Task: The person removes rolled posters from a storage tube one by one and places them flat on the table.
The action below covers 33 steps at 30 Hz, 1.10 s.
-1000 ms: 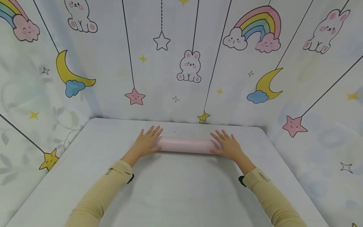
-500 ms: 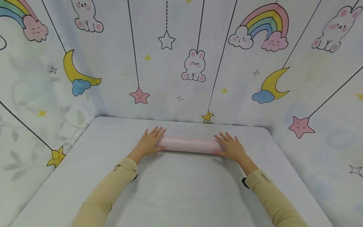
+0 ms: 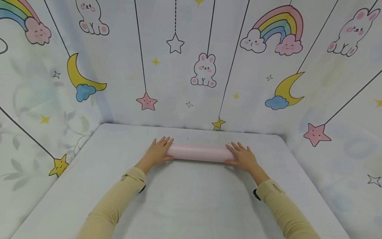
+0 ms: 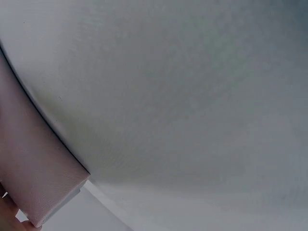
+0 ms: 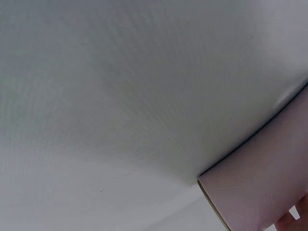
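A pale pink roll of sheet material (image 3: 200,152) lies crosswise on the white table, toward its far side. At its left end my left hand (image 3: 155,152) grips it, thumb along the near side and fingers over the far side. My right hand (image 3: 245,157) holds the right end the same way. In the left wrist view the roll (image 4: 36,154) fills the lower left corner, with a few fingertips (image 4: 30,225) at its end. The right wrist view has the roll (image 5: 264,173) at lower right, a thin tan edge at its end, and fingers (image 5: 285,220) against it.
The white tabletop (image 3: 191,199) spreads around the roll and toward me. Behind it stands a wall covering (image 3: 119,66) printed with stars, moons, rabbits and rainbows, which continues along both sides. Tiny dark specks dot the table beyond the roll.
The view has shifted slightly. The fingers of both hands, spread over the roll's ends earlier, now reach less far past it and lie closer around it. The roll stays in place.
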Tool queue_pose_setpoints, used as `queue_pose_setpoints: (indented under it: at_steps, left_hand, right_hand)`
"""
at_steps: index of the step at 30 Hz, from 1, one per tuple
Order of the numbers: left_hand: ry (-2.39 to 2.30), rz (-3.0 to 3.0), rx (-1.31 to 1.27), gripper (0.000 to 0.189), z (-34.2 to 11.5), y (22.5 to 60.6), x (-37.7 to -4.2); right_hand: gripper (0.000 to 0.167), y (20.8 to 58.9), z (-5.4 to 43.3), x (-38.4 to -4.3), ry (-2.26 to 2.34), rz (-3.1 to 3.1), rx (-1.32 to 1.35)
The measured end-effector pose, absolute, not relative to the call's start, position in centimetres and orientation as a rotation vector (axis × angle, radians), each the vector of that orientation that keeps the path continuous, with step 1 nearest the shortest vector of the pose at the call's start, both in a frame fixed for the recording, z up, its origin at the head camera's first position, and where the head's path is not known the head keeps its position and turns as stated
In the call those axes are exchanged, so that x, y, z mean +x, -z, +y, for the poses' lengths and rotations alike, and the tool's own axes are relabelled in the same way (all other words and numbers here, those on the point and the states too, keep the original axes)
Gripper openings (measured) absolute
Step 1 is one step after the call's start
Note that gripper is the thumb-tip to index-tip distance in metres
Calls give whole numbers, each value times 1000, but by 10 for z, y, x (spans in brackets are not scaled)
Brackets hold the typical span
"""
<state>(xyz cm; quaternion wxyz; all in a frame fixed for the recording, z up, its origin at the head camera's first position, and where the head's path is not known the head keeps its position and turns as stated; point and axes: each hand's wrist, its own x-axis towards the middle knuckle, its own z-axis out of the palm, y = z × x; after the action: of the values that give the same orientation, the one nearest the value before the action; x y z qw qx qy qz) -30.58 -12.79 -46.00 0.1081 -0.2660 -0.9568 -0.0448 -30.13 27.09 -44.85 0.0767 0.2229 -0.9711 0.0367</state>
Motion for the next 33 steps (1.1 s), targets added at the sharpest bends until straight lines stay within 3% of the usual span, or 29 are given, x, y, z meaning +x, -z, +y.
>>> queue_pose_setpoints:
  at_steps: [33]
  left_hand:
    - [242, -2811, -721, 70, -122, 460, -300]
  right_hand:
    - [72, 454, 273, -302, -141, -2847, 680]
